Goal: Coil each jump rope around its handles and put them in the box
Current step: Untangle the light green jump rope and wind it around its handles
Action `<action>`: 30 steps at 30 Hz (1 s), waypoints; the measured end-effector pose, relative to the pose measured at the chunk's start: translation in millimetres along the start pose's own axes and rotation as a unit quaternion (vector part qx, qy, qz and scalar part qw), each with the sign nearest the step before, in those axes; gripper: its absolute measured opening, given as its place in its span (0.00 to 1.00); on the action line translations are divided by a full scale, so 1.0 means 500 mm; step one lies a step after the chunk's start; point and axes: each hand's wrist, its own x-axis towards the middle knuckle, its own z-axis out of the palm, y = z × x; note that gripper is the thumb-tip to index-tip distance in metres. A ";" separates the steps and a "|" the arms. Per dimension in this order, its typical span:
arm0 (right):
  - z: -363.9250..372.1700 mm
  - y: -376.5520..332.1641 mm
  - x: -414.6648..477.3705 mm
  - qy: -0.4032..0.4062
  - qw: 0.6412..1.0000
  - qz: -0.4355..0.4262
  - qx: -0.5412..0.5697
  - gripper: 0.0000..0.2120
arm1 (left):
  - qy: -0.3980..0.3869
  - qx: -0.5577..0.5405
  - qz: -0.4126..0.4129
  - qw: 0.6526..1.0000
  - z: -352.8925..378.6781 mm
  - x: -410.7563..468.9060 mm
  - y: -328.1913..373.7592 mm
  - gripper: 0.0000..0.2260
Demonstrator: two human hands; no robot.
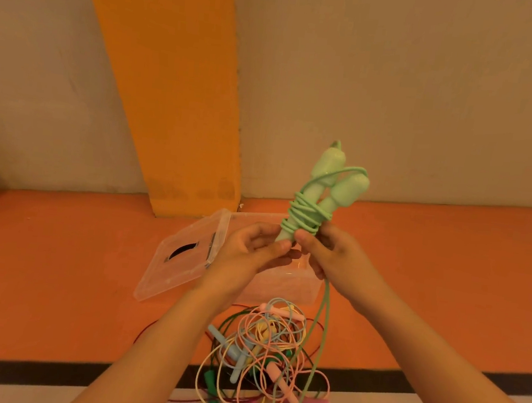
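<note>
I hold a mint green jump rope upright in front of me, its two handles side by side with several turns of cord wound around their lower part. My left hand pinches the bottom ends of the handles. My right hand grips the handles and the cord just below the coil. The loose green cord hangs from my right hand down into the pile. The clear plastic box stands on the floor behind my hands, mostly hidden by them.
The box's clear lid leans off its left side. A tangled pile of pink, blue, yellow and green jump ropes lies on the orange floor below my hands. A wall with an orange stripe rises behind the box.
</note>
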 end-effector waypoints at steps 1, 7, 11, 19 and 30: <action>0.001 0.001 0.000 0.004 1.000 0.017 0.003 0.09 | 0.022 0.010 0.007 1.000 0.000 0.001 -0.001 0.17; 0.002 -0.007 0.001 0.023 0.994 0.109 0.008 0.16 | 0.123 0.099 0.078 0.984 0.014 0.004 -0.008 0.17; 0.008 -0.006 0.003 0.033 0.990 0.118 0.064 0.12 | 0.125 0.116 0.100 0.980 0.032 -0.001 -0.020 0.20; -0.006 -0.008 0.003 0.007 0.998 0.038 0.039 0.08 | 0.063 0.016 0.017 0.998 0.029 -0.006 0.000 0.11; -0.021 0.003 0.003 -0.027 0.999 0.028 0.006 0.03 | 0.027 0.015 -0.014 0.999 0.026 -0.014 0.002 0.04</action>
